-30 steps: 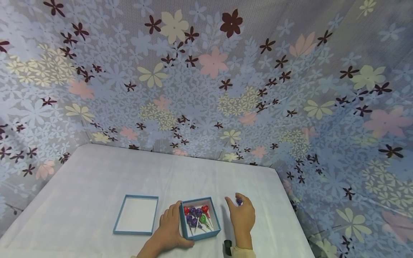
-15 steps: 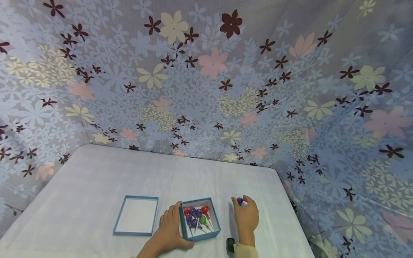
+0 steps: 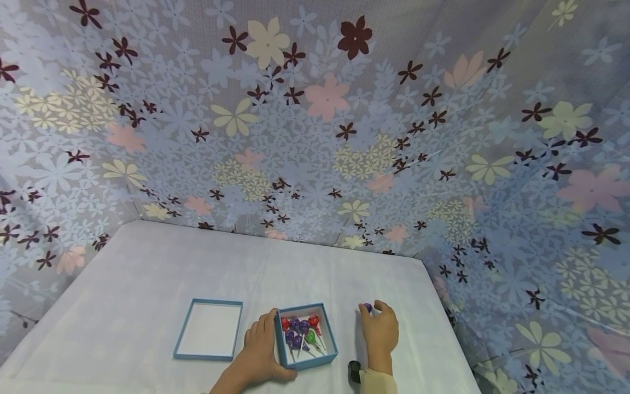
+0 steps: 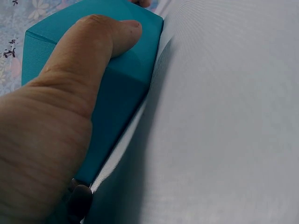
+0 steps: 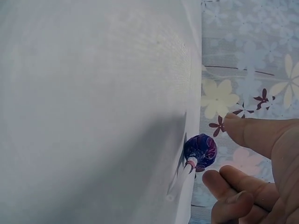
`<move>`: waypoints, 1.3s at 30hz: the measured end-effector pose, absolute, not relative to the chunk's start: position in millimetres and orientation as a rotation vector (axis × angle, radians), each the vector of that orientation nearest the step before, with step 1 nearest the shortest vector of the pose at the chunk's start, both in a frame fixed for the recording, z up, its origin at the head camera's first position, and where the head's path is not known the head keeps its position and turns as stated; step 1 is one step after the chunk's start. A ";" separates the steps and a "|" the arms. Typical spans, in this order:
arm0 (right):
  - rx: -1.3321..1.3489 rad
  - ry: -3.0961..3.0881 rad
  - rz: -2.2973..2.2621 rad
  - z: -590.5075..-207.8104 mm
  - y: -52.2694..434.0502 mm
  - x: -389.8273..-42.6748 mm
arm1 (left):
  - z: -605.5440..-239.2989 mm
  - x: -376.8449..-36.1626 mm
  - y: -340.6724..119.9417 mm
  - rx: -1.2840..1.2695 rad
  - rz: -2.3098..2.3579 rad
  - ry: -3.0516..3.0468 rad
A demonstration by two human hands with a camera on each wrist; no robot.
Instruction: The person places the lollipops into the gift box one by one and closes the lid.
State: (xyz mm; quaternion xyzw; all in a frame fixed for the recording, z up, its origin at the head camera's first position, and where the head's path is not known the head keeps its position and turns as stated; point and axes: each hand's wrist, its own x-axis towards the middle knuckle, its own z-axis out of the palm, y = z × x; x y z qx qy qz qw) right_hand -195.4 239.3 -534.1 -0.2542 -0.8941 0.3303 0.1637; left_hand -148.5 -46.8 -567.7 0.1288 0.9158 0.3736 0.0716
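In the head view my left hand point(image 3: 258, 350) holds the blue box point(image 3: 310, 361) at its left side. Its thumb lies on the box's front wall in the left wrist view. Several wrapped lollipops lie inside, including a purple lollipop point(image 3: 304, 326), a red lollipop point(image 3: 313, 320) and a green lollipop point(image 3: 310, 336). To the right of the box, my right hand point(image 3: 381, 334) is around another purple-wrapped lollipop point(image 5: 201, 151) at the tabletop. In the right wrist view, that lollipop's head sits between my spread thumb and fingers, with a gap to the thumb; its white stick points away from the hand.
A shallow blue-edged lid point(image 3: 206, 328), white inside, lies left of my left hand. Both the lid and box stand on a white-covered table point(image 3: 266, 268). A flower-patterned curtain point(image 3: 305, 137) surrounds the table's back and sides. A black band point(image 3: 354, 372) is at my right wrist.
My right hand has shifted slightly right, bringing its thumb and fingers to either side of the purple lollipop. My left hand and the box have stayed put.
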 end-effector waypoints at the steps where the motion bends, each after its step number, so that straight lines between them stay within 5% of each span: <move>1: -0.727 -2.547 0.942 -534.8 239.9 -196.0 | -567.7 -148.5 -46.8 0.386 1.127 2.752; 39: -0.770 -2.614 0.977 -544.0 253.6 -199.0 | -569.6 -147.7 -47.6 0.399 1.144 2.779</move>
